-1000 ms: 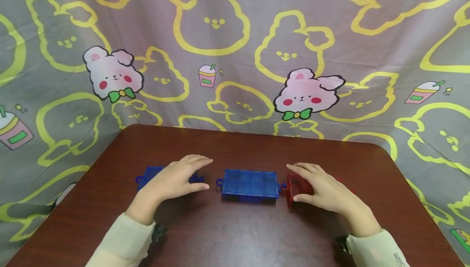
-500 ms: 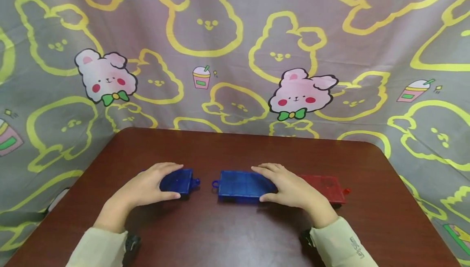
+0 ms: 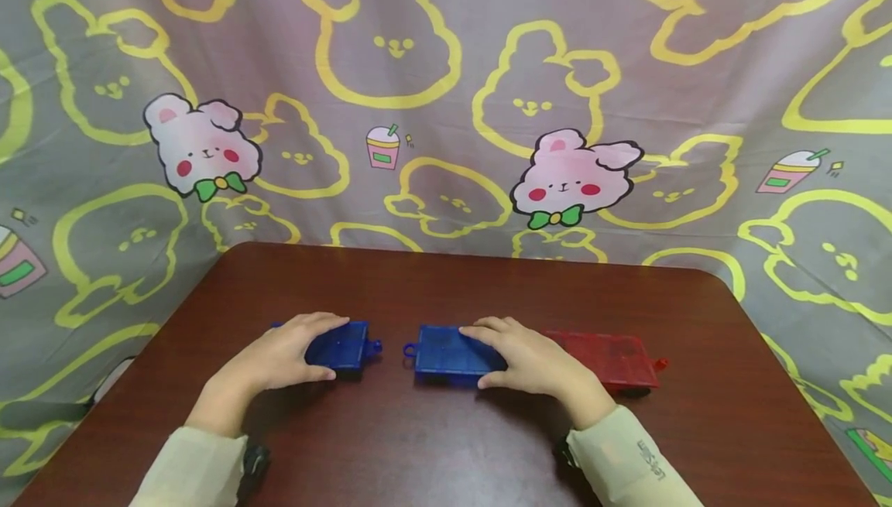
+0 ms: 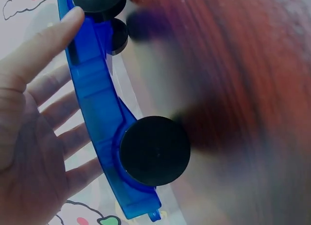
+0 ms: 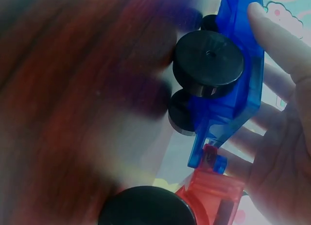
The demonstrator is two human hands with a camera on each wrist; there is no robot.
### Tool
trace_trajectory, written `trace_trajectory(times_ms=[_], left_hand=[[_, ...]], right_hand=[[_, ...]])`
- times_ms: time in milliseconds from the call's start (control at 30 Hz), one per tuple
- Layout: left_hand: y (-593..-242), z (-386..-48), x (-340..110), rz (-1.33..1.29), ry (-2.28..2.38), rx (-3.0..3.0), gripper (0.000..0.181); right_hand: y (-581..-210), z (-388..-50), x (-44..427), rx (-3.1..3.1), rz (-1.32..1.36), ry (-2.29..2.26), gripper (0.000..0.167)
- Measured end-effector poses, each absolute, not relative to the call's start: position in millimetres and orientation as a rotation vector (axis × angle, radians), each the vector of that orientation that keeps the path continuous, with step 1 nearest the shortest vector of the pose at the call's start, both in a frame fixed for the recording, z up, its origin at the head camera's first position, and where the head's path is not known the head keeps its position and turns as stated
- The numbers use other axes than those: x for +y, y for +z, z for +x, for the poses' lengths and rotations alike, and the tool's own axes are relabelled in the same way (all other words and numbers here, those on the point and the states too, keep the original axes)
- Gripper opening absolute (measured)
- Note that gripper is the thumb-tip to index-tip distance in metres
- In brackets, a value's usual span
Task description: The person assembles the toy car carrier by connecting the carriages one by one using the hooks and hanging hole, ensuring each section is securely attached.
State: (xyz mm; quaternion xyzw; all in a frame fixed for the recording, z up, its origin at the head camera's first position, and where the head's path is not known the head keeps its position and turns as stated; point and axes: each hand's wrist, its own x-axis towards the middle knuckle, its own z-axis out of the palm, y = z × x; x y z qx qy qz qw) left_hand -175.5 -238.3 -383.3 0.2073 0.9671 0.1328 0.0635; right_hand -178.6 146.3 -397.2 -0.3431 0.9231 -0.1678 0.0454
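A blue toy wagon (image 3: pixel 348 346) with black wheels stands on the left, partly covered by my left hand (image 3: pixel 282 354). My left thumb lies on its near side and the fingers reach along its far side. In the middle, my right hand (image 3: pixel 533 361) grips a second blue wagon (image 3: pixel 446 352) near its right end, thumb on the near edge. A gap separates the left wagon's coupling from the middle wagon's ring (image 3: pixel 409 350). Behind the right hand, a red wagon (image 3: pixel 616 356) is coupled to the middle one; their joint (image 5: pixel 210 157) shows in the right wrist view.
The wagons stand in a row across a brown wooden table (image 3: pixel 446 445). A patterned cloth (image 3: pixel 446 73) with rabbit drawings hangs behind the table and at both sides.
My right hand has moved left from over the red wagon to the middle blue wagon. My left hand has moved left and down onto the left blue wagon. The view has shifted slightly.
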Motion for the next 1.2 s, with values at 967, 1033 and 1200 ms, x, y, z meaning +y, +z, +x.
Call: trace_trajectory(times_ms=[967,1033,1200], left_hand=[[-378,-179,-205,0.741,0.303,2.901,0.077],[-378,-179,-202,0.746,0.303,2.899,0.077],[-378,-180,-196,0.761,0.301,2.89,0.077]], right_hand=[[-399,-181,153,2.755,-1.11,-0.601,0.068],[-399,-181,153,2.755,-1.111,-0.603,0.068],[-400,-182,152,2.76,-1.119,-0.597,0.067]])
